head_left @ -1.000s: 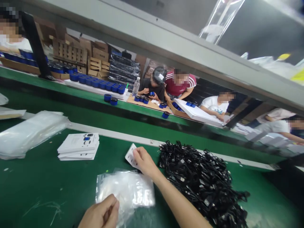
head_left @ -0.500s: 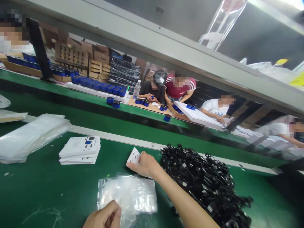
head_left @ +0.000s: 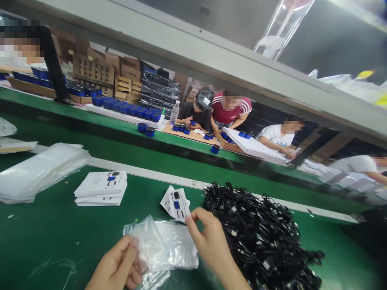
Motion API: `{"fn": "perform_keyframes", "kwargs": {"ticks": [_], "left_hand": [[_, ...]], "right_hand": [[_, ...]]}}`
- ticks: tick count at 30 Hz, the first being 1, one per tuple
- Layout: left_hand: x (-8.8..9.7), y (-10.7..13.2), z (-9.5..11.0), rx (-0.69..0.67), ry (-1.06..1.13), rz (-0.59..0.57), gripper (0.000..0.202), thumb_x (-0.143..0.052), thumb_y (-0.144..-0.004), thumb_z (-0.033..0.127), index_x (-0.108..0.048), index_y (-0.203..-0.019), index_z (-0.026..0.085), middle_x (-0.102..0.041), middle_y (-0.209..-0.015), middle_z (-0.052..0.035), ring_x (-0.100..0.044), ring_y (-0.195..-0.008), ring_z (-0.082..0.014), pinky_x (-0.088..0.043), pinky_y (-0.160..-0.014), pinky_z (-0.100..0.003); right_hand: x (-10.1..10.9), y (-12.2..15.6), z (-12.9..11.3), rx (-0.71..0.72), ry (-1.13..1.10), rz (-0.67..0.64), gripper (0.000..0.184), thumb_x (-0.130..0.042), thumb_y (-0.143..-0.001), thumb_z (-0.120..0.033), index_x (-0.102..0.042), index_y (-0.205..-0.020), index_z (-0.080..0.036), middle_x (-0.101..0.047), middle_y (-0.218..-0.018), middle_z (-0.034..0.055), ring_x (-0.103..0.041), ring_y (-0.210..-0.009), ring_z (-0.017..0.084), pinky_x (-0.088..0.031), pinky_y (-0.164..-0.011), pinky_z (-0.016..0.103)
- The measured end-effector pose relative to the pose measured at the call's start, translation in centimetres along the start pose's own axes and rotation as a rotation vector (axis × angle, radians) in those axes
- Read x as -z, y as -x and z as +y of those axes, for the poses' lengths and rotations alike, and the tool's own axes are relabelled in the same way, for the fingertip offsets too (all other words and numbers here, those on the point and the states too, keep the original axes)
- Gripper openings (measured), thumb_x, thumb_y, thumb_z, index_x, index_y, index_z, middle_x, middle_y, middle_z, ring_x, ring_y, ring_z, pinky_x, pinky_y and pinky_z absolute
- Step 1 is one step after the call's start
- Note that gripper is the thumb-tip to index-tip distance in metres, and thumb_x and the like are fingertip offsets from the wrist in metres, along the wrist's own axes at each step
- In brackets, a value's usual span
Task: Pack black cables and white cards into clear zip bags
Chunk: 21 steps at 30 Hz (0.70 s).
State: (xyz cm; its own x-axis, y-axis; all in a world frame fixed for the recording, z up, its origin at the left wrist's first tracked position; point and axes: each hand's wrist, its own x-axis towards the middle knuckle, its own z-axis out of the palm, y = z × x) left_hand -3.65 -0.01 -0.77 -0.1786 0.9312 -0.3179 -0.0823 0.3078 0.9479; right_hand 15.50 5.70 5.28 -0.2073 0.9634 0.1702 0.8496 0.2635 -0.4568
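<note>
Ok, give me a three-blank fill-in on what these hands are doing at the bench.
The left hand grips a clear plastic ____.
The right hand pinches a printed white ____.
The black heap beside the right hand is a tangle of ____.

Missing words: bag; card; cables.
</note>
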Motion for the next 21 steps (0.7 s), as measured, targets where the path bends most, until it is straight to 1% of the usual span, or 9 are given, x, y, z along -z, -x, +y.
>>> {"fn": "perform_keyframes", "kwargs": {"ticks": [2,4,6,9,12,14,16,18,21], "left_hand": [[0.2,-0.3,0.8,0.052,0.086,0.053,0.056,-0.062,-0.061,0.072,-0.057,-0.074,0.018,-0.065,-0.046,0.0017,-0.063,-0.045,-0.0141,-0.051,-0.045,-0.020],[0.3,-0.4,1.2,0.065,0.146,0.068,0.055,-0.067,-0.059,0.068,-0.058,-0.079,0.018,-0.071,-0.057,-0.0009,-0.068,-0.054,-0.0186,-0.056,-0.052,-0.026],[0.3,-0.4,1.0,0.033,0.177,0.060,0.054,-0.068,-0.061,0.066,-0.058,-0.083,0.019,-0.070,-0.060,0.0011,-0.067,-0.054,-0.0184,-0.057,-0.051,-0.028],[-0.2,-0.3,0.5,-0.052,0.168,0.073,0.049,-0.065,-0.063,0.067,-0.056,-0.072,0.020,-0.060,-0.047,0.0062,-0.057,-0.043,-0.0120,-0.048,-0.041,-0.019],[-0.6,-0.1,0.2,-0.097,0.153,0.106,0.048,-0.064,-0.065,0.067,-0.054,-0.068,0.020,-0.060,-0.049,0.0060,-0.056,-0.046,-0.0103,-0.046,-0.044,-0.017],[-0.8,0.0,0.2,-0.088,0.137,0.120,0.048,-0.061,-0.068,0.066,-0.056,-0.081,0.020,-0.064,-0.053,0.0046,-0.059,-0.049,-0.0122,-0.049,-0.046,-0.019],[-1.0,0.1,0.3,-0.066,0.109,0.117,0.049,-0.058,-0.071,0.066,-0.056,-0.087,0.020,-0.064,-0.052,0.0041,-0.057,-0.044,-0.0132,-0.047,-0.041,-0.021],[-1.0,0.1,0.3,-0.065,0.066,0.107,0.047,-0.056,-0.073,0.065,-0.056,-0.081,0.020,-0.060,-0.048,0.0050,-0.053,-0.039,-0.0123,-0.043,-0.037,-0.020],[-1.1,0.2,-0.1,-0.099,-0.023,0.132,0.047,-0.055,-0.072,0.067,-0.055,-0.071,0.020,-0.057,-0.049,0.0057,-0.053,-0.042,-0.0116,-0.043,-0.042,-0.020]], "right_hand": [[-0.3,2.3,0.1,0.168,-0.132,0.027,0.023,-0.045,-0.087,-0.025,-0.051,-0.066,-0.020,-0.062,-0.067,-0.0005,-0.059,-0.068,0.013,-0.041,-0.065,0.021],[-1.6,4.2,0.2,0.394,-0.260,-0.021,0.016,-0.051,-0.079,-0.020,-0.050,-0.063,-0.020,-0.063,-0.062,-0.0034,-0.059,-0.061,0.011,-0.040,-0.062,0.018],[-3.6,5.4,0.3,0.480,-0.300,-0.099,0.012,-0.055,-0.069,-0.015,-0.049,-0.061,-0.021,-0.065,-0.059,-0.0049,-0.059,-0.054,0.009,-0.040,-0.059,0.017],[-6.5,6.2,0.2,0.413,-0.254,-0.137,0.017,-0.057,-0.056,-0.011,-0.043,-0.056,-0.020,-0.064,-0.054,-0.0044,-0.059,-0.048,0.011,-0.040,-0.055,0.019],[-7.8,6.3,-0.2,0.473,-0.312,-0.223,0.020,-0.061,-0.056,-0.013,-0.043,-0.054,-0.020,-0.066,-0.057,-0.0025,-0.062,-0.052,0.012,-0.043,-0.057,0.019],[-8.0,6.5,-0.4,0.460,-0.412,-0.232,0.015,-0.062,-0.058,-0.016,-0.048,-0.058,-0.020,-0.069,-0.068,-0.0004,-0.065,-0.063,0.014,-0.046,-0.064,0.019],[-7.8,6.8,-0.5,0.387,-0.516,-0.226,0.009,-0.060,-0.060,-0.015,-0.057,-0.067,-0.021,-0.070,-0.082,0.0010,-0.066,-0.075,0.015,-0.047,-0.070,0.018],[-7.2,7.1,-0.7,0.336,-0.589,-0.264,0.021,-0.057,-0.062,-0.013,-0.064,-0.079,-0.023,-0.070,-0.094,0.0013,-0.067,-0.084,0.016,-0.048,-0.075,0.018],[-6.1,7.6,-1.4,0.306,-0.563,-0.330,0.032,-0.056,-0.064,-0.015,-0.066,-0.092,-0.026,-0.068,-0.104,0.0020,-0.066,-0.092,0.021,-0.049,-0.080,0.022]]}}
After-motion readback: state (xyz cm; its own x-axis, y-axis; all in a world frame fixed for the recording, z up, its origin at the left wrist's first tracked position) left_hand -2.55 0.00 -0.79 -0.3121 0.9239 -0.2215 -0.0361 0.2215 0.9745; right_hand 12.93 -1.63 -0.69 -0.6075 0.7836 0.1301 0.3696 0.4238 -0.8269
